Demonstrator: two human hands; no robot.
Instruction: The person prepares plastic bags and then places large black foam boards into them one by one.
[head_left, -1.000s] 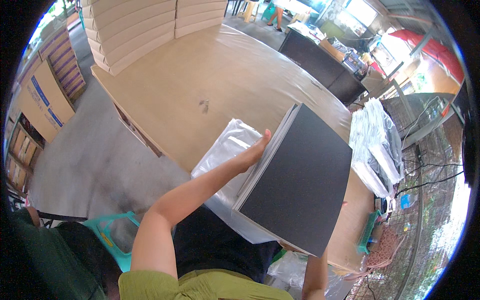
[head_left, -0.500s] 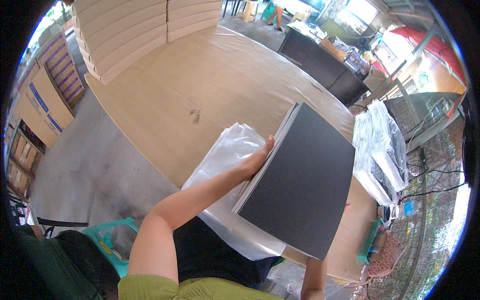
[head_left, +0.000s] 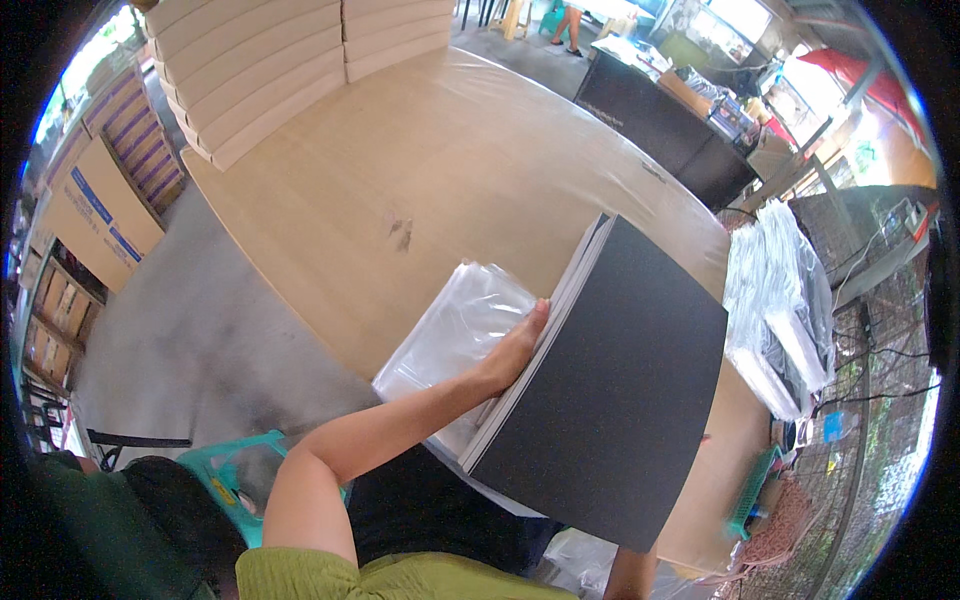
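Observation:
A stack of large, thin black-faced boards (head_left: 610,390) with pale edges tilts in front of me, above the near part of the table. My left hand (head_left: 518,350) is closed along its left edge, the thumb toward the top. My right forearm (head_left: 632,574) reaches up under the near right corner. Most of that hand is hidden behind the boards; only a fingertip (head_left: 706,437) shows past their right edge. Clear plastic bags (head_left: 455,325) lie flat on the table beside and partly beneath my left hand and the stack.
Tall stacks of beige flat boxes (head_left: 260,80) stand at the table's (head_left: 330,210) far left. Plastic-wrapped bundles (head_left: 775,300) sit at its right edge, near a green basket (head_left: 752,495). A teal stool (head_left: 235,485) stands at lower left. A dark desk (head_left: 660,125) and a person's legs (head_left: 568,30) appear beyond.
The boards' near edge has come down and closer to me, covering more of the plastic bags' near end. Both hands keep their places on the stack. The whole view has shifted slightly.

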